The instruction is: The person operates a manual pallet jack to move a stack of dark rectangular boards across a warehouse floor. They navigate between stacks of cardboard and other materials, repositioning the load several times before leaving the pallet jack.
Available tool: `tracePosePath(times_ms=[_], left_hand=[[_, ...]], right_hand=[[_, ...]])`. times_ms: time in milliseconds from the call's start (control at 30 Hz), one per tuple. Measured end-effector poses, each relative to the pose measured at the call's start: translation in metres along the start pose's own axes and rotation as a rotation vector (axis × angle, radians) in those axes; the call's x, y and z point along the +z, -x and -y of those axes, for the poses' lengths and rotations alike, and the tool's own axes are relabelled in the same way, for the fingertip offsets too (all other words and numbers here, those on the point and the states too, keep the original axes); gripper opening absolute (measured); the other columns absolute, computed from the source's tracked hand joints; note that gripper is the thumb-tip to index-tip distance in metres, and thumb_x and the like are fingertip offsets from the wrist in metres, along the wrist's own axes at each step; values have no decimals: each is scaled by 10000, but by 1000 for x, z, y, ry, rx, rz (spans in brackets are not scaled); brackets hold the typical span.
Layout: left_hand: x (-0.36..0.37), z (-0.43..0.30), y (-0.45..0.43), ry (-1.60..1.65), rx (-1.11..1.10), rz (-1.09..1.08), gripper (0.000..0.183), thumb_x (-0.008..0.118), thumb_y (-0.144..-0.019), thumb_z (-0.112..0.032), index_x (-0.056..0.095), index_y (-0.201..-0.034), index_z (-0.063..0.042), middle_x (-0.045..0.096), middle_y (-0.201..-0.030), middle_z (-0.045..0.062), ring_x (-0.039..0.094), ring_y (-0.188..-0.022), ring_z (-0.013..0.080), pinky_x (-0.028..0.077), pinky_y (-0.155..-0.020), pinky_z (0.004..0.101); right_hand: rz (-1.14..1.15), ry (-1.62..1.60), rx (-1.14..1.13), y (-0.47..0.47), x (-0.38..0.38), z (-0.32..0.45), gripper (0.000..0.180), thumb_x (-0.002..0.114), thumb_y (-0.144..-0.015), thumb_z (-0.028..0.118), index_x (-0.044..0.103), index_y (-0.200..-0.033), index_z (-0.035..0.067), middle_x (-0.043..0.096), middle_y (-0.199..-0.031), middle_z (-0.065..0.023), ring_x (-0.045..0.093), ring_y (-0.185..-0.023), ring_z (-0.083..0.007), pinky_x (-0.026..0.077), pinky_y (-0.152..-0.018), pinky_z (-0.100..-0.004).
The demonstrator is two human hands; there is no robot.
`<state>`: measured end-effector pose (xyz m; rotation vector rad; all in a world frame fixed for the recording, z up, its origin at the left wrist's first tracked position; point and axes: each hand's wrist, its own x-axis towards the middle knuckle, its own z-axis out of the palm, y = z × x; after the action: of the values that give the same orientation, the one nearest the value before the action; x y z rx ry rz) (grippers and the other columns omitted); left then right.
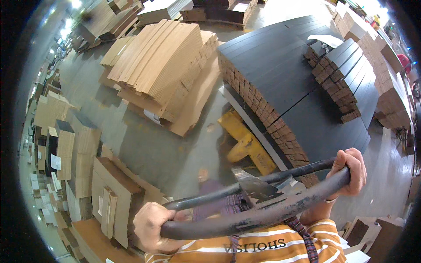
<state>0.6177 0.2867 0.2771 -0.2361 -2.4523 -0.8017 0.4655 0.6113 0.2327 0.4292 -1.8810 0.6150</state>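
My left hand point(153, 227) is closed around the left end of a black loop handle point(256, 215), worn and scratched on its near bar. My right hand point(350, 172) grips the same handle at its right end. A metal bracket point(255, 185) sits inside the loop. Beyond the handle is the yellow base of a pallet jack point(245, 148), low by the floor. Dark-faced boards point(279, 59) with brown cut edges are stacked just past it, and a shorter pile of strips point(345, 75) lies on top with a white sheet point(325, 40).
A pallet of light brown boards point(161, 62) stands ahead to the left. More panel stacks point(111, 200) line the left side, and others point(388, 75) the right. Grey concrete floor point(148, 154) runs between them. Cut panels point(365, 230) stand at lower right.
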Motion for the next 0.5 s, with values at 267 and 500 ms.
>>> tracePosePath(times_ms=[267, 500], left_hand=[[14, 9, -20, -100, -71, -192, 217, 777, -741, -77, 561, -745, -50, 488, -554, 60, 473, -431, 192, 346, -419, 298], [21, 44, -47, -72, -13, -224, 218, 776, -703, -47, 560, -728, -52, 500, -560, 80, 495, -454, 204, 375, -446, 292]], right_hand=[[-41, -51, -51, -3, 18, -4, 329, 791, -801, 143, 536, -647, 3, 499, -548, -118, 527, -467, -242, 459, -470, -302], [0, -30, -29, -8, 46, -6, 329, 805, -759, 111, 509, -634, 40, 448, -522, -71, 453, -437, -200, 358, -429, -284]])
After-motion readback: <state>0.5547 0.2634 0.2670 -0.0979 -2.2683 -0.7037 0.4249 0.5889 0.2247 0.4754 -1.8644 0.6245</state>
